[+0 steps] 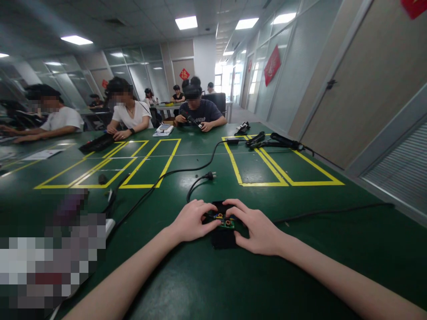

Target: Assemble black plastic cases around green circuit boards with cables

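A small green circuit board (228, 224) with copper-coloured coils lies over an opened black plastic case (223, 241) on the table in front of me. My left hand (193, 221) pinches the board's left side between thumb and fingers. From the right, my right hand (260, 229) curves round the board and case, its fingertips at the upper edge and its thumb against the case's right side. Fingers partly cover the board. Just beyond my left hand, a black power cord ends in a plug (211, 176).
Yellow tape (263, 184) marks rectangles on the green table (187, 284). A black cable (180, 170) crosses it towards a black folding stand (280, 140). Another cable (333, 212) runs right. Several people sit opposite; one person (203, 111) holds a dark tool. A blurred patch covers the lower left.
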`<state>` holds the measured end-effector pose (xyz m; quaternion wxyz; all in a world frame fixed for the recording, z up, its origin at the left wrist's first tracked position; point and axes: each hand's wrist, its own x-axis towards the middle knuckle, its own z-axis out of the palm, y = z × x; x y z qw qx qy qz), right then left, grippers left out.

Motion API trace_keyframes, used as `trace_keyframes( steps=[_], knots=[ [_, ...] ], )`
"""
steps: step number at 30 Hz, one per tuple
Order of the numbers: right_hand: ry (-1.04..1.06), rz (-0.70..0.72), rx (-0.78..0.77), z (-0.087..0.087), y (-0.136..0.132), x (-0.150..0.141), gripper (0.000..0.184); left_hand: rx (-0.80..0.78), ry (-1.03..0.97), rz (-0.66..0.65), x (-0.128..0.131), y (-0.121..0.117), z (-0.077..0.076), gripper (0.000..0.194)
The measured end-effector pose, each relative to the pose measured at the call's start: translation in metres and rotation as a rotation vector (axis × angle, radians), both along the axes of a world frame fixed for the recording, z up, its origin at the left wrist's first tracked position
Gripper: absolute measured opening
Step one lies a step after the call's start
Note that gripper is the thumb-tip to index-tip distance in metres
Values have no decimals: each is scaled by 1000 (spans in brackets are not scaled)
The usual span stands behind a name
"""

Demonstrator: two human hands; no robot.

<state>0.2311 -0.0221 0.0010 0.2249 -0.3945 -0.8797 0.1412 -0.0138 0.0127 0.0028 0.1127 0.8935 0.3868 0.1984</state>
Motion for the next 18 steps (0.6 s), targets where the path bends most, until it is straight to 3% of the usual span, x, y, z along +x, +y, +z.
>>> trace_keyframes(
  steps=[6, 12, 18],
  knots=[
    [-40, -71, 41, -1, 2, -3, 26, -44, -37, 28, 0, 1, 0, 25],
    [-74, -96, 26, -2, 3, -8, 33, -65, -48, 49, 1, 0, -1, 25],
    [17, -120, 88, -4, 5, -5, 30, -135, -149, 38, -4, 0, 2, 28]
  ],
)
